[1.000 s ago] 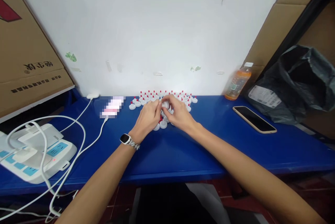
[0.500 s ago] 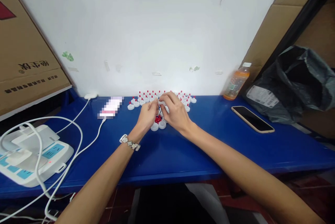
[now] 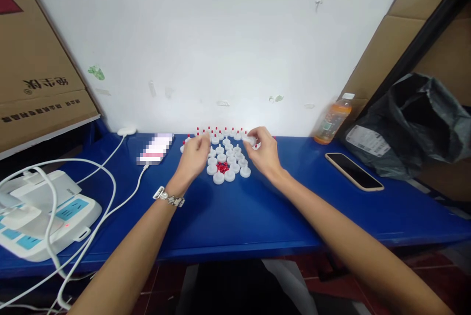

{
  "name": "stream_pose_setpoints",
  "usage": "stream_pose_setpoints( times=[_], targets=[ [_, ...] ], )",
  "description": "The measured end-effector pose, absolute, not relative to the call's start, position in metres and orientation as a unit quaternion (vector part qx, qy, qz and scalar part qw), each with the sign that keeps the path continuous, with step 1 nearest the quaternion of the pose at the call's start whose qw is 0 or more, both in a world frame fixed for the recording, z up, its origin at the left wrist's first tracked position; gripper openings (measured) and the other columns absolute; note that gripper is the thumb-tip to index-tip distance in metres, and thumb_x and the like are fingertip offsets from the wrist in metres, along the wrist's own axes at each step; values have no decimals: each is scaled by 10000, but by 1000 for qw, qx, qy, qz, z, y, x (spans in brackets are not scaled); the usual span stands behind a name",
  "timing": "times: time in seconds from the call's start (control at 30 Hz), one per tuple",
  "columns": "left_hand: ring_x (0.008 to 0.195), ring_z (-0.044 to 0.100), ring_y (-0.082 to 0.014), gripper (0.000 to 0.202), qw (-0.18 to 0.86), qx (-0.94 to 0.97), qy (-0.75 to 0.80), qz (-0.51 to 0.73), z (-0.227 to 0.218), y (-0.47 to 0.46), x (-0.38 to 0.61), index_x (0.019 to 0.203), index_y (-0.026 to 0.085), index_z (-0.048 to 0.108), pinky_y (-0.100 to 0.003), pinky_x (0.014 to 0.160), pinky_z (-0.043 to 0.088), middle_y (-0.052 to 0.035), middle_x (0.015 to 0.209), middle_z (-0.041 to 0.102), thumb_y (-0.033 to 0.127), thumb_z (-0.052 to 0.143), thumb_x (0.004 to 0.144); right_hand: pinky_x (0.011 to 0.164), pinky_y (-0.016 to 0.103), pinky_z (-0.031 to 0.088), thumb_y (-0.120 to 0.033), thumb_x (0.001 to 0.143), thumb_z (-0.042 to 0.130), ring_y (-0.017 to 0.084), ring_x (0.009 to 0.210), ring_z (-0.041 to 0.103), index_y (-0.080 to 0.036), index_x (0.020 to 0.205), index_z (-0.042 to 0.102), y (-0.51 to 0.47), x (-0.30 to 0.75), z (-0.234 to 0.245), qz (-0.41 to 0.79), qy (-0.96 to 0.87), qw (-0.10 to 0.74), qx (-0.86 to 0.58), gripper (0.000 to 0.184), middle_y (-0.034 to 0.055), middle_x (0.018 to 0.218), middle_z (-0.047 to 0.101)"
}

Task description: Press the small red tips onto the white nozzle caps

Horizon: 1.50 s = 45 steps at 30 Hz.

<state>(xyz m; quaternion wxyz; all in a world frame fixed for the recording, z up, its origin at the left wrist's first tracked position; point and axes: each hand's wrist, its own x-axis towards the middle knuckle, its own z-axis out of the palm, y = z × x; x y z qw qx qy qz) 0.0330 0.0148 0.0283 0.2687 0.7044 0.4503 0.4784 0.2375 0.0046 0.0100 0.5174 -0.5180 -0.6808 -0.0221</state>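
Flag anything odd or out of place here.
White cables loop untidily over the power strip and hang off the blue table, perhaps a snag risk. The white wall has green and pale blotches.

Blue is seen all over the table (image 3: 206,222), white on the round caps (image 3: 229,175), and red on the tips (image 3: 232,129) and little pieces (image 3: 222,168). The bottle (image 3: 332,121) is filled with orange and topped with white, and the white power strip (image 3: 88,217) is patched with light blue. The brown box (image 3: 40,45) is marked with black letters, and the black phone (image 3: 354,171) is edged in tan.
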Motion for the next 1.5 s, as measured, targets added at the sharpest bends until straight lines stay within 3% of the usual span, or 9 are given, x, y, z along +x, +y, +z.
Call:
stream_pose_setpoints(
  times=[0.13,0.27,0.4,0.7,0.97,1.17,1.33,1.5],
  targets=[
    [840,527,-226,262,78,839,430,324,19,11,36,791,209,578,-360,765,394,-36,805,615,373,458,957,828,337,475,-294,824,621,200,908,597,-206,864,639,20,243,4,36,-661,545,-515,98,45,968,645],
    [957,538,-260,265,52,867,420,263,14,8,39,927,228,676,-399,829,416,-58,933,631,380,461,961,773,320,469,-312,799,648,186,815,593,-194,825,678,41,251,11,19,-656,524,-542,125,35,856,625],
    [962,546,-260,256,78,863,428,257,14,11,36,949,233,694,-404,836,422,-54,927,632,378,484,952,642,261,446,-220,795,612,144,648,594,-170,845,687,72,259,21,95,-700,428,-564,103,8,713,657],
    [917,560,-235,278,110,856,420,280,13,12,35,854,210,662,-385,823,420,-50,914,649,388,477,960,695,248,453,-193,773,644,181,777,669,-173,821,744,114,253,19,52,-770,204,-602,112,68,840,749],
    [853,574,-221,284,75,825,466,311,14,19,27,786,200,598,-355,756,406,-55,896,644,373,458,962,749,277,454,-332,830,629,206,870,672,-182,946,736,126,229,34,20,-775,194,-601,218,79,946,749],
    [811,585,-210,272,79,811,501,291,11,25,18,768,199,590,-332,702,393,-52,868,654,372,480,947,954,415,368,-399,769,699,278,1025,638,-208,848,742,137,185,28,-4,-781,147,-607,211,79,968,746],
    [842,600,-211,252,75,810,501,295,12,24,18,788,203,610,-329,724,409,-48,881,669,371,498,939,955,428,320,-320,813,610,258,1013,635,-213,857,728,140,180,21,6,-766,167,-621,165,64,961,744],
    [823,609,-206,282,87,815,490,297,13,21,23,792,206,624,-321,698,413,-49,902,688,409,493,939,953,435,317,-419,781,654,258,987,634,-215,898,716,135,187,23,21,-752,194,-629,243,58,940,744]
  ],
)
